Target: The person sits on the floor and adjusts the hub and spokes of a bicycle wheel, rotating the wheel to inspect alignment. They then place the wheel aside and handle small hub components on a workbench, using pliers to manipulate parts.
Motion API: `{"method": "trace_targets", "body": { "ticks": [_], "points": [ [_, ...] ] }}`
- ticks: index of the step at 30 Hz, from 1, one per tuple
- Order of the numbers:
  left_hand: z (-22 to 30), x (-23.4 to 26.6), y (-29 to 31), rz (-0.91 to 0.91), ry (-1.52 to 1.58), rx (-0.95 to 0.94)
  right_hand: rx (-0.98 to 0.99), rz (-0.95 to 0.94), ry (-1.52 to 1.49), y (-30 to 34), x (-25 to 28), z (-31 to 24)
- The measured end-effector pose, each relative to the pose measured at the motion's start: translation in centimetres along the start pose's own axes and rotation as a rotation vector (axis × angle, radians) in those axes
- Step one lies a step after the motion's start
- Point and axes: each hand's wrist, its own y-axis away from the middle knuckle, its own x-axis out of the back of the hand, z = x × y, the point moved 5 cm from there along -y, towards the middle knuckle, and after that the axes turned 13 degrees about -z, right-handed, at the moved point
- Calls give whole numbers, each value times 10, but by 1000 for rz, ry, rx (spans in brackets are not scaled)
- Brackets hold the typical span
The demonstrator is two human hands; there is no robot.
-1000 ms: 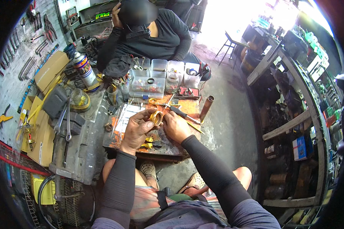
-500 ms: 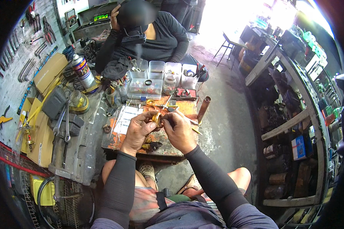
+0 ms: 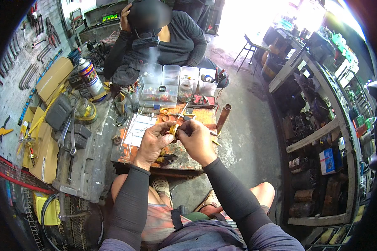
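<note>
Above the near part of the workbench (image 3: 186, 161), a small brass-coloured ring (image 3: 174, 131) is held up between my hands. My left hand (image 3: 153, 144) pinches it from the left with thumb and fingers. From the right, the bent fingers of my right hand (image 3: 196, 141) close in on its edge; whether a smaller piece is between them is hidden. Pliers with dark jaws (image 3: 169, 158) lie on the bench just below the hands. A sheet of white paper (image 3: 139, 130) with thin rods across it lies beside my left hand.
Clear plastic bins (image 3: 171, 75) and a glass jar (image 3: 185, 91) line the bench's far side. A copper-coloured tube (image 3: 224, 116) stands at its right edge. Across from me sits a person in black (image 3: 178, 39). Wrenches (image 3: 73, 140) and a spray can (image 3: 91, 77) are at left.
My right hand has turned slightly and its fingers cover more of the ring's right side. The ring shows more edge-on. White haze in front of the other person has spread over the bins.
</note>
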Motion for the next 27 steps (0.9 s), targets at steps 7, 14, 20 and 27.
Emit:
{"method": "trace_targets", "body": {
  "ticks": [7,14,20,27],
  "points": [
    [5,-2,2,7,36,36,-225,-336,-307,-16,10,3],
    [5,-5,0,17,78,27,-160,-306,-397,-16,13,3],
    [3,-5,1,13,73,35,-166,-311,-368,-14,11,8],
    [4,-7,1,-2,38,68,-221,-332,-326,-12,16,2]
  ]
}}
